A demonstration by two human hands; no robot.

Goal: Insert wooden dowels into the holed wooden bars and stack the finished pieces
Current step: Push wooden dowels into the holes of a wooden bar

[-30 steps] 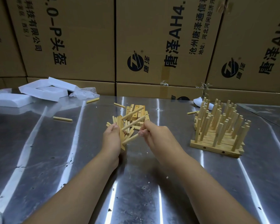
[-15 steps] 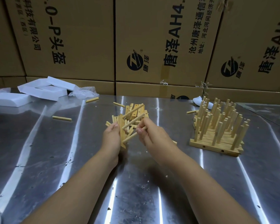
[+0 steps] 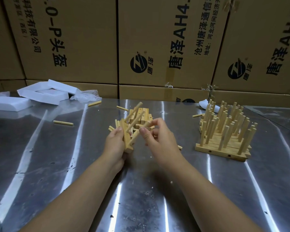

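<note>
Pale wooden dowels (image 3: 224,126), brown cartons (image 3: 166,39)

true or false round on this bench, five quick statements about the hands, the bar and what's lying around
1. The left hand grips a holed wooden bar with dowels in it. True.
2. The right hand lies flat and empty. False: it pinches a dowel that meets the bar.
3. The stack of finished pieces stands right of both hands. True.
4. A loose dowel lies on the metal table left of the hands. True.
5. The white foam pieces sit beside the finished stack. False: they lie at the far left.
</note>
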